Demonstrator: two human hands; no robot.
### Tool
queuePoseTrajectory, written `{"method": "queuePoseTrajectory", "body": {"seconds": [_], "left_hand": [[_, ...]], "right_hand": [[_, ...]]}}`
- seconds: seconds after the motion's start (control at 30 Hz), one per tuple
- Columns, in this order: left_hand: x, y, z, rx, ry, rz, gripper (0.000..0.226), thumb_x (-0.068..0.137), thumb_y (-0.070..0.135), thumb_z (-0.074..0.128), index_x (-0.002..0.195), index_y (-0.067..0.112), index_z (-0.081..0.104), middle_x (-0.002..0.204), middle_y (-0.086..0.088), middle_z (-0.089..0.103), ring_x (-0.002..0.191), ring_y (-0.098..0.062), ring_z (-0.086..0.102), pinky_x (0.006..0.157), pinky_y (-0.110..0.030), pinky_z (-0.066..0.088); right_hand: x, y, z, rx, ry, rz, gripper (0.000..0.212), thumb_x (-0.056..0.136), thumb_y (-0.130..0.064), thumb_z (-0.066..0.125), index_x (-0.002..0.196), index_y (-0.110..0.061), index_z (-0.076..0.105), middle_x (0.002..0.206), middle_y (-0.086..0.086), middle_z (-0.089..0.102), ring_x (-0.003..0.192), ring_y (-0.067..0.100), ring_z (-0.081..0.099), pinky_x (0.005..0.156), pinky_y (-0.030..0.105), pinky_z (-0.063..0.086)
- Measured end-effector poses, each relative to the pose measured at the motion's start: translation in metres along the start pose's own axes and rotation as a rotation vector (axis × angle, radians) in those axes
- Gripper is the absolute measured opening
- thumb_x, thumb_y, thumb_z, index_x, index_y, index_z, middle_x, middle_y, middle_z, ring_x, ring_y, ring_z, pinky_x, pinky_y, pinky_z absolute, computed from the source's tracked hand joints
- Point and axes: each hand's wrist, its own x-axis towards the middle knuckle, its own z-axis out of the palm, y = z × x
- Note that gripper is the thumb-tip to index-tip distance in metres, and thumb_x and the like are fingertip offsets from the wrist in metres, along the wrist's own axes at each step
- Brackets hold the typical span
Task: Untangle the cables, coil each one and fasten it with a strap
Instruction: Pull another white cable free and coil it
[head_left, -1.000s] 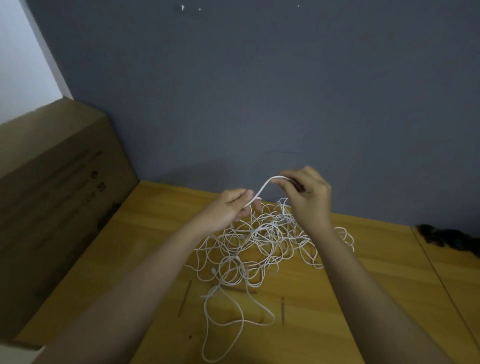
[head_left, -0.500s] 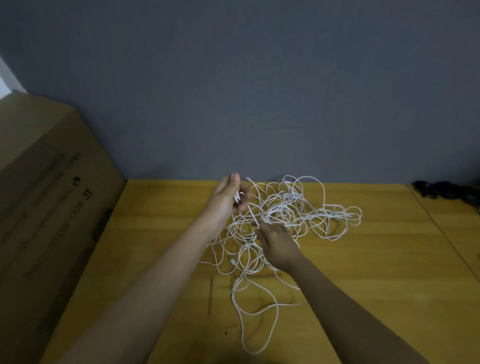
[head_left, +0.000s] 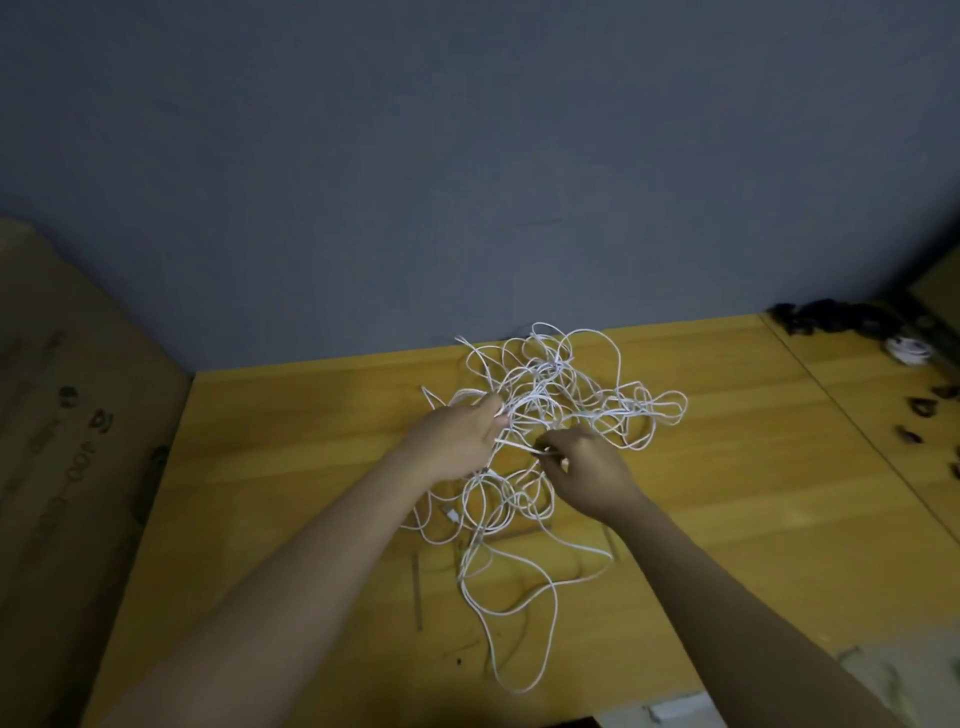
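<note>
White cables (head_left: 545, 395) — left hand (head_left: 457, 441), right hand (head_left: 587, 475) fingers pinching strands

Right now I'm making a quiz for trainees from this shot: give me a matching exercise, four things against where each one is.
Things:
1. white cable tangle
2. cardboard box
3. black strap pile
4. white connector plug

Places:
A. far right, against the wall
B. left edge of the table
C. middle of the table, under both hands
D. on the table below the left hand

Pairs: 1-C, 2-B, 3-A, 4-D
</note>
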Motion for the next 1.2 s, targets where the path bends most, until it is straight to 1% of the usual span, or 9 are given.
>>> {"method": "queuePoseTrajectory", "body": {"seconds": [0.13,0.27,0.4,0.5,0.63,0.73,0.87,1.0,1.2], "left_hand": [[-0.008,-0.014,-0.012,-0.016,-0.108,-0.022,0.043,0.094,0.063,0.032,0.074,0.026,0.043,0.069,0.006,0.05,0.056,-0.009,0.045,0.049,-0.028,0.029],[-0.005,-0.008,-0.02,-0.089,-0.153,0.01,0.041,0.092,0.061,0.041,0.075,0.026,0.052,0.071,0.012,0.05,0.064,-0.003,0.049,0.054,-0.027,0.032],[0.018,0.017,-0.063,-0.318,0.148,0.029,0.044,0.099,0.046,0.039,0.074,0.014,0.054,0.075,-0.002,0.058,0.073,-0.02,0.056,0.068,-0.034,0.042],[0.036,0.04,-0.105,-0.463,0.406,0.045,0.042,0.101,0.039,0.038,0.068,0.016,0.045,0.068,-0.005,0.052,0.072,-0.027,0.052,0.069,-0.036,0.038],[0.052,0.065,-0.168,-0.587,0.57,0.076,0.042,0.102,0.035,0.037,0.064,0.018,0.038,0.062,-0.009,0.045,0.066,-0.028,0.041,0.067,-0.037,0.035],[0.06,0.085,-0.221,-0.585,0.682,0.141,0.043,0.102,0.034,0.039,0.062,0.02,0.037,0.058,0.003,0.04,0.057,-0.018,0.038,0.06,-0.032,0.028],[0.072,0.128,-0.302,-0.596,0.815,0.221,0.044,0.102,0.036,0.039,0.061,0.021,0.039,0.056,0.003,0.04,0.053,-0.014,0.037,0.054,-0.031,0.029],[0.059,0.157,-0.367,-0.52,0.888,0.262,0.044,0.102,0.034,0.038,0.06,0.021,0.04,0.057,0.003,0.042,0.054,-0.013,0.039,0.052,-0.03,0.025],[0.028,0.167,-0.421,-0.558,0.984,0.38,0.042,0.1,0.041,0.04,0.063,0.022,0.046,0.06,0.003,0.045,0.052,-0.011,0.038,0.044,-0.015,0.028]], "right_hand": [[0.0,0.042,-0.007,-0.063,0.05,0.202,0.022,0.097,-0.018,0.053,0.106,-0.006,0.069,0.104,0.013,0.067,0.101,0.031,0.057,0.078,0.036,0.045],[0.017,0.041,-0.015,-0.069,0.123,0.265,0.025,0.099,-0.021,0.05,0.101,-0.004,0.068,0.097,0.018,0.067,0.094,0.036,0.059,0.067,0.035,0.038],[0.075,0.002,-0.093,0.187,0.493,0.29,0.03,0.1,-0.019,0.046,0.086,0.0,0.065,0.079,0.018,0.067,0.079,0.036,0.063,0.067,0.037,0.045],[0.102,-0.037,-0.156,0.439,0.874,0.137,0.025,0.097,-0.019,0.046,0.083,-0.013,0.065,0.071,-0.004,0.064,0.069,0.009,0.065,0.062,0.017,0.045],[0.104,-0.047,-0.183,0.457,0.697,0.259,0.03,0.098,-0.017,0.049,0.085,0.004,0.067,0.076,0.011,0.067,0.085,0.024,0.068,0.069,0.026,0.047],[0.125,-0.076,-0.254,0.552,0.871,0.12,0.031,0.097,-0.014,0.052,0.082,0.009,0.066,0.079,0.016,0.07,0.084,0.026,0.069,0.08,0.041,0.053],[0.148,-0.142,-0.35,0.842,1.07,-0.183,0.025,0.095,-0.019,0.054,0.076,-0.019,0.069,0.069,-0.01,0.069,0.077,0.005,0.068,0.078,0.024,0.055],[0.146,-0.162,-0.379,0.744,1.04,-0.13,0.021,0.098,-0.014,0.051,0.09,-0.007,0.069,0.085,0.009,0.07,0.094,0.023,0.068,0.092,0.043,0.052],[0.141,-0.212,-0.437,0.889,1.137,-0.415,0.032,0.097,-0.016,0.052,0.072,-0.026,0.07,0.069,-0.011,0.071,0.079,0.007,0.069,0.081,0.025,0.054]]}}
